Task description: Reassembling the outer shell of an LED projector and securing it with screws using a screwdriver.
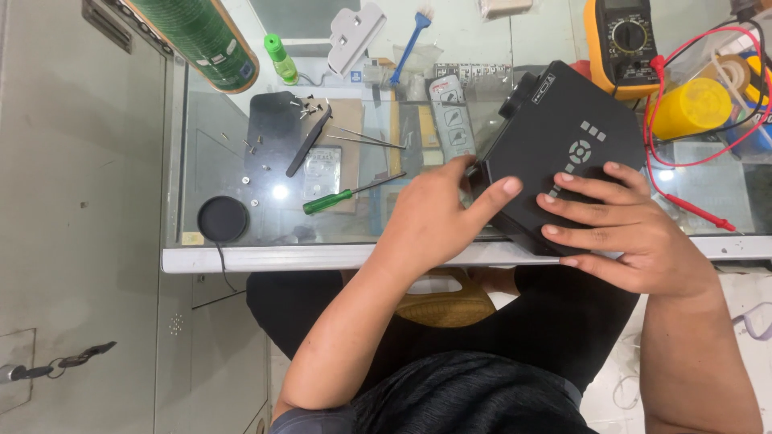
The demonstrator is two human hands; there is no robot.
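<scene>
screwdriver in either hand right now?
No: the green-handled screwdriver lies on the glass table, while both the left hand and right hand grip the black projector.

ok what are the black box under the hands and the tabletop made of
The black box looks like matte moulded plastic: dull, even sheen, with grey buttons set in its top. The tabletop looks like clear glass: it mirrors a lamp glare and shows things beneath, and has a pale edge frame.

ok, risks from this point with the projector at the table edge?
1. The black projector sits near the glass table's front edge, held by the left hand and right hand; a slip could drop it.
2. Loose screws could scatter.
3. The multimeter's red lead lies close and could snag.
</scene>
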